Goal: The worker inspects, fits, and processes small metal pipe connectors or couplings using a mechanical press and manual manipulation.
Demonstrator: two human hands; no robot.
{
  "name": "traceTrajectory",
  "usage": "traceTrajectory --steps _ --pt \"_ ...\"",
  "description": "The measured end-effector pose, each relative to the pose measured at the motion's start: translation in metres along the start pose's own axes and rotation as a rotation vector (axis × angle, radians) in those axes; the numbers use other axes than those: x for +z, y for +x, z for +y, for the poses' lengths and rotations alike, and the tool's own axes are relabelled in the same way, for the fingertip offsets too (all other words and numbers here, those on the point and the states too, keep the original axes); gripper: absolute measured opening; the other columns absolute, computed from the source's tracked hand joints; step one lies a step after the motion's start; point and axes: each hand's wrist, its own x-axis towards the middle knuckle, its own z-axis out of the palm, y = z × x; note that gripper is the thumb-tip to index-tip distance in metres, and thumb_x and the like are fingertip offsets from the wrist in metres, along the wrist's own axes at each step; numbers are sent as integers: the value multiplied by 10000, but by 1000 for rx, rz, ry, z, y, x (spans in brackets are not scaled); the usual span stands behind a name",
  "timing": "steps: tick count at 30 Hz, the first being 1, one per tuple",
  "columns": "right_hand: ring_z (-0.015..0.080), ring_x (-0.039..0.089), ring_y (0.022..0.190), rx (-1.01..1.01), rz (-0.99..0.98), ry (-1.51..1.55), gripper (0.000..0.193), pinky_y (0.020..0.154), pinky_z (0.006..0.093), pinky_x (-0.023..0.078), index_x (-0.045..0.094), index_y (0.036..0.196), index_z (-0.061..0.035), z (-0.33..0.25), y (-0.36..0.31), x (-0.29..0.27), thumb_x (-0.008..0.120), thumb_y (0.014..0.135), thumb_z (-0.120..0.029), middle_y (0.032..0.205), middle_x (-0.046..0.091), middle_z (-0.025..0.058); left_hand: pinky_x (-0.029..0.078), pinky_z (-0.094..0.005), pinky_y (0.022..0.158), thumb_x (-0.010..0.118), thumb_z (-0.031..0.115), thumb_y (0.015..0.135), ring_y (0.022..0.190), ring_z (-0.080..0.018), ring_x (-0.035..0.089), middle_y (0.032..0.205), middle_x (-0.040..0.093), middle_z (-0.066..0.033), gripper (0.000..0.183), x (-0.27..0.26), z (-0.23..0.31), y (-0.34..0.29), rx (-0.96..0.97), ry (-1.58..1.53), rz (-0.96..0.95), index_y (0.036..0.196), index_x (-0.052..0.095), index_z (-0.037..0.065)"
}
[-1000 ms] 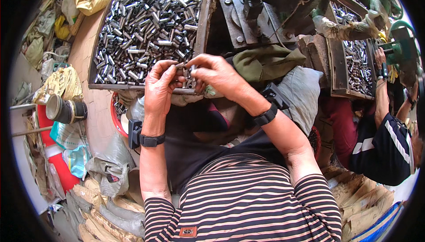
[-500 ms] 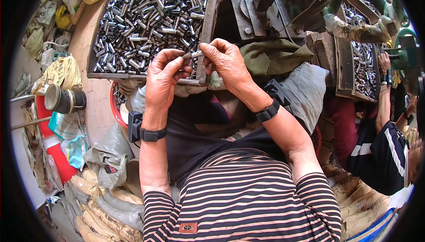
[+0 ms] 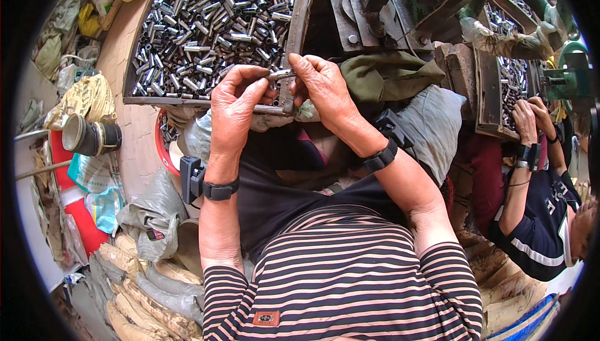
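Observation:
A small shiny metal tube (image 3: 281,75) bridges the gap between my two hands, above the near right corner of a wooden tray (image 3: 206,103). My left hand (image 3: 230,108) pinches the tube's left end between thumb and forefinger, the other fingers curled under. My right hand (image 3: 326,88) is closed at its right end, thumb and forefinger pressed together. Whether the right fingers grip the tube itself or a thin piece in its end is too small to tell. Many similar loose metal tubes (image 3: 212,29) fill the tray.
A machine with bolted metal plates (image 3: 342,13) stands beyond my right hand, an olive cloth (image 3: 390,82) before it. On the right, a co-worker's hands (image 3: 528,116) are at another tray (image 3: 494,107) of metal parts. A grey sack (image 3: 431,132) lies by my right forearm.
My hands have shifted slightly right, and more of the tube shows between them. The co-worker's hands have come together over the near part of their tray.

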Motion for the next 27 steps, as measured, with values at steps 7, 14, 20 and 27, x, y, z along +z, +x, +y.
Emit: traceTrajectory --steps 7,14,20,27 --pt "65 510 465 23 -58 3 381 410 210 405 567 755 -44 2 -1 -9 595 916 -388 589 547 11 496 -214 663 599 6 869 725 -79 614 847 642 -36 111 2 8 -7 109 305 -28 973 635 -6" --pt "74 492 457 223 -167 71 372 407 210 393 571 759 -47 0 -5 -22 608 907 -386 590 534 21 474 -252 633 635 -21 813 698 -123 596 786 601 -64 112 0 6 -11 210 463 -108 924 639 -7" --pt "61 450 458 257 -185 62 331 403 207 351 564 766 -65 -6 -6 -20 599 918 -357 596 518 7 471 -261 625 645 -18 809 691 -132 579 775 592 -66 105 2 14 -13 311 624 -184 912 634 -3" --pt "46 414 462 257 -216 96 302 407 200 323 546 761 -81 -6 -9 -18 588 930 -328 594 487 -18 474 -257 594 651 -23 809 660 -125 596 755 593 -61 104 4 3 -17 223 464 -140 909 631 -2"
